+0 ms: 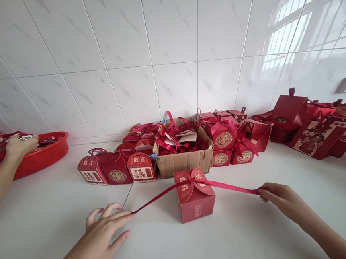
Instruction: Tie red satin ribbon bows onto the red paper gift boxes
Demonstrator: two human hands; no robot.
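A small red gift box (197, 203) stands on the white counter in front of me, its curved top flaps folded together. A red ribbon (231, 185) is crossed or knotted over the flaps and stretches out to both sides. My left hand (106, 234) has the ribbon's left end at its fingertips, apparently caught between the fingers, with the thumb apart. On the other side my right hand (278, 197) pinches the right end between thumb and fingers. Neither hand touches the box.
Behind the box stands a cardboard carton (184, 162) full of red ribbons. Finished-looking red boxes (114, 166) flank it left, with bow-tied boxes (223, 139) right. Red gift bags (313, 130) lie far right. Another person's hands (20, 145) work over a red basin (49, 155).
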